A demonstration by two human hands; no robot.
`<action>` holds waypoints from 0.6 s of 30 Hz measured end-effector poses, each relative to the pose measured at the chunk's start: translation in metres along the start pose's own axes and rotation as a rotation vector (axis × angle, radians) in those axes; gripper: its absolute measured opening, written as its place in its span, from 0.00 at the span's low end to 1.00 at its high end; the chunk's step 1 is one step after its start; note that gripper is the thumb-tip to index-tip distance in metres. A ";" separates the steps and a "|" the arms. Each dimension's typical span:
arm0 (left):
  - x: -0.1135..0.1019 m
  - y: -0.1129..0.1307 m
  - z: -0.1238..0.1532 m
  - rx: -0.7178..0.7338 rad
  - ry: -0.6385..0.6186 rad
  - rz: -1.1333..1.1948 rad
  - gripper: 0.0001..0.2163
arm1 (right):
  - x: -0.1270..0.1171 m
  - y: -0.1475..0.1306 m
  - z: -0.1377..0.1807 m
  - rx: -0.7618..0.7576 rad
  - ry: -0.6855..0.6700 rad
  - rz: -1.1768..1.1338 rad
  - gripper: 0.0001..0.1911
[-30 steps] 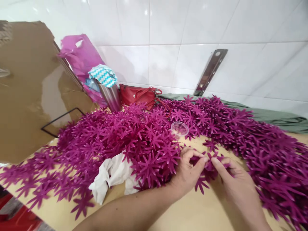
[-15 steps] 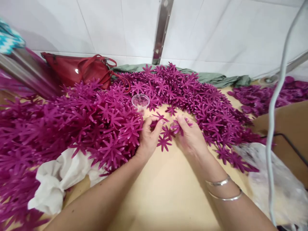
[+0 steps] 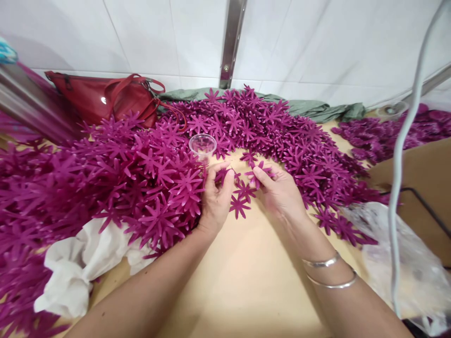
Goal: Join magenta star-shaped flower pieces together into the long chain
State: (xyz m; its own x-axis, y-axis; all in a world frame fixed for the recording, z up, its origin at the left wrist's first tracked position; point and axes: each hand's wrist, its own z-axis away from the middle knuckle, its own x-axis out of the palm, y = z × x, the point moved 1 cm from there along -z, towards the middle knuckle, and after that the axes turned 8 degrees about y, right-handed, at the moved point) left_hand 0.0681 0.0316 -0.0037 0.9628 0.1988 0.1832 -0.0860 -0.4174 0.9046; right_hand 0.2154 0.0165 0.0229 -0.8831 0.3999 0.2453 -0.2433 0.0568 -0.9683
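A thick heap of magenta star-shaped flower pieces [image 3: 141, 173] curves across the tan table [image 3: 246, 281]. My left hand [image 3: 214, 197] rests at the heap's inner edge, its thumb and fingers pinched on a flower piece [image 3: 222, 174]. My right hand [image 3: 280, 190], with two silver bangles at the wrist, is closed on another flower piece [image 3: 259, 170] just to the right. A few loose flower pieces [image 3: 240, 205] lie on the table between both hands. A small clear plastic cup [image 3: 202, 145] stands among the flowers just beyond my left hand.
A red handbag [image 3: 105, 98] lies at the back left against the white tiled wall. A white cloth [image 3: 73, 272] sits near left. A green cloth [image 3: 317, 110] lines the back. A clear plastic bag [image 3: 405, 267], a grey cable [image 3: 398, 164] and cardboard [image 3: 416, 173] are on the right.
The view swung right, away from the cardboard and pink bag, then steadied. Both hands stayed together on the flower pieces, shifting slightly toward the cup.
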 end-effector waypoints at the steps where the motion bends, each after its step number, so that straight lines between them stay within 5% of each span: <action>1: 0.000 0.001 0.000 -0.001 -0.008 0.003 0.08 | 0.001 0.000 0.001 -0.019 0.001 0.015 0.18; 12: 0.001 0.003 0.001 0.025 -0.130 -0.074 0.02 | 0.007 0.002 0.008 0.106 -0.108 -0.025 0.25; 18: 0.000 0.000 0.000 -0.096 0.005 0.075 0.05 | 0.004 -0.002 0.004 0.101 -0.048 -0.093 0.25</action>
State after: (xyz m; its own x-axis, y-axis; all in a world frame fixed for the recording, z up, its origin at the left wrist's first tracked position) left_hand 0.0676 0.0312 -0.0037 0.9514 0.1748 0.2537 -0.1822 -0.3445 0.9209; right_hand 0.2110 0.0146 0.0259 -0.8724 0.3531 0.3379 -0.3618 -0.0016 -0.9323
